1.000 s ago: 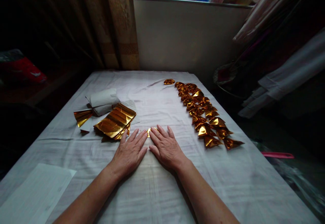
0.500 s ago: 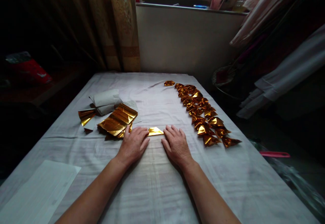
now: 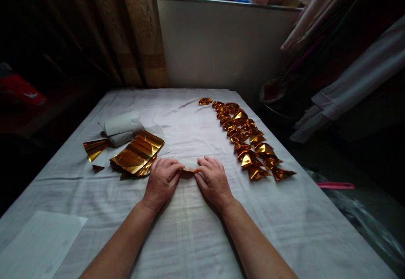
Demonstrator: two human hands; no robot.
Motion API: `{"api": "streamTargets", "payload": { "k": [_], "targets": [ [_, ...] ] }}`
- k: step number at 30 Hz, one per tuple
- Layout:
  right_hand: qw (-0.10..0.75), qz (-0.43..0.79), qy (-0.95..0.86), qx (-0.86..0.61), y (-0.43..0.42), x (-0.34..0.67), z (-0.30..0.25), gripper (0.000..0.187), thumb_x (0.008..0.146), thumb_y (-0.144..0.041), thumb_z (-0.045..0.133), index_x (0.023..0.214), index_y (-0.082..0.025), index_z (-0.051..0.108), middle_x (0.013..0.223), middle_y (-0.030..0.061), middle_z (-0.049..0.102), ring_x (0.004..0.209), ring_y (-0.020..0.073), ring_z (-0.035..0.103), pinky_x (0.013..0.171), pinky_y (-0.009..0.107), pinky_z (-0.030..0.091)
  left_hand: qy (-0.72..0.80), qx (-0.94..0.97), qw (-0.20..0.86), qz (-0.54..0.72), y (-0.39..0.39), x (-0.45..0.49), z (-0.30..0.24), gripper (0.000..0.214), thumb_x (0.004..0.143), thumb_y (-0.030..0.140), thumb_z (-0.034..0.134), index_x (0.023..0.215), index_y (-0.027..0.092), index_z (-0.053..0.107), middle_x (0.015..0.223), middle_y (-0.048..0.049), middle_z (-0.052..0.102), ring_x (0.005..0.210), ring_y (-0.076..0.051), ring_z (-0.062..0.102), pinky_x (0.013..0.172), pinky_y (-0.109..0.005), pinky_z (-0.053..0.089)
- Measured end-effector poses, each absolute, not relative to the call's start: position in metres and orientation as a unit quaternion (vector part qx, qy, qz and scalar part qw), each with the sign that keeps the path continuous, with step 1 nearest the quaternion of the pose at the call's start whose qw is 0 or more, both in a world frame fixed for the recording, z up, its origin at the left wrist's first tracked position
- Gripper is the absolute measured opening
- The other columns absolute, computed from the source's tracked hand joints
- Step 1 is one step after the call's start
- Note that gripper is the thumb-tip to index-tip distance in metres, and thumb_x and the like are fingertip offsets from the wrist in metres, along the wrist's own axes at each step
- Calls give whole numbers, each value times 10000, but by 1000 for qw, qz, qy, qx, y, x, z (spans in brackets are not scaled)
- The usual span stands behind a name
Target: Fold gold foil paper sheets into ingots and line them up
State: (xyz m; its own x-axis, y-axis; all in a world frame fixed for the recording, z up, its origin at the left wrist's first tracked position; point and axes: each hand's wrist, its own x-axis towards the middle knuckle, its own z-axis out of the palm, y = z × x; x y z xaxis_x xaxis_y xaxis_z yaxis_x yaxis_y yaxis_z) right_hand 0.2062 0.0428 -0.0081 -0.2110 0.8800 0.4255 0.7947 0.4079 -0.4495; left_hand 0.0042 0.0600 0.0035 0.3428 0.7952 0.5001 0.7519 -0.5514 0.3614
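Note:
My left hand point(image 3: 163, 180) and my right hand point(image 3: 212, 180) rest side by side on the white cloth-covered table point(image 3: 190, 228). Both pinch a small folded gold foil piece point(image 3: 187, 172) between their fingertips, one at each end. Most of the piece is hidden by the fingers. A stack of flat gold foil sheets point(image 3: 137, 157) lies just left of my left hand. A long double row of several folded gold pieces point(image 3: 248, 142) runs along the table's right side, beyond my right hand.
A roll of white paper point(image 3: 121, 126) and a loose gold sheet point(image 3: 95, 148) lie behind the stack. A white sheet of paper point(image 3: 38, 245) sits at the near left corner. A curtain point(image 3: 139, 30) and a wall stand behind; the table's right edge drops to a dark floor.
My flat hands slid apart and uncovered the gold piece. Now the fingers have curled in and pinch it at both ends, and it looks narrower.

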Motion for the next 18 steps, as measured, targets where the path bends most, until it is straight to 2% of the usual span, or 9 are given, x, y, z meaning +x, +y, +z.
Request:
{"api": "streamTargets", "payload": {
  "k": [3, 5, 9, 14, 18],
  "targets": [
    [347, 32, -785, -512, 44, 204, -5, 104, 876, -159, 615, 898, -239, 678, 1179, 49, 707, 1156, 258, 576, 1025, 446, 378, 439, 832, 8, 339, 60, 4, 3, 192, 917, 174, 569, 1057, 241, 681, 939, -30, 723, 929, -214, 634, 920, -396, 453],
    [355, 22, -787, -504, 43, 202, 0, 97, 884, -155, 609, 889, -234, 666, 1068, 35, 729, 1017, 226, 612, 928, 379, 419, 425, 842, -24, 332, 59, 6, 5, 258, 917, 190, 579, 1160, 238, 655, 962, -43, 723, 935, -224, 636, 897, -390, 460],
    [341, 2, -786, -516, 42, 199, 7, 85, 893, -157, 575, 856, -211, 628, 862, 34, 700, 816, 206, 605, 767, 333, 417, 404, 849, -75, 332, 54, 14, 10, 310, 939, 239, 581, 1247, 229, 610, 1000, -65, 712, 935, -232, 630, 845, -371, 491],
    [340, -3, -779, -526, 40, 197, 6, 81, 865, -142, 553, 841, -201, 604, 841, 50, 680, 806, 215, 604, 747, 330, 419, 374, 849, -32, 371, 50, 23, 14, 193, 959, 263, 562, 1136, 213, 621, 980, -62, 696, 917, -200, 631, 817, -313, 532],
    [358, 10, -781, -511, 41, 199, 3, 138, 848, -122, 551, 926, -209, 624, 987, 57, 709, 888, 207, 625, 792, 322, 447, 364, 845, 27, 392, 51, 21, 12, 119, 944, 207, 554, 1050, 211, 607, 989, -62, 693, 956, -204, 641, 877, -340, 544]
  ]
}}
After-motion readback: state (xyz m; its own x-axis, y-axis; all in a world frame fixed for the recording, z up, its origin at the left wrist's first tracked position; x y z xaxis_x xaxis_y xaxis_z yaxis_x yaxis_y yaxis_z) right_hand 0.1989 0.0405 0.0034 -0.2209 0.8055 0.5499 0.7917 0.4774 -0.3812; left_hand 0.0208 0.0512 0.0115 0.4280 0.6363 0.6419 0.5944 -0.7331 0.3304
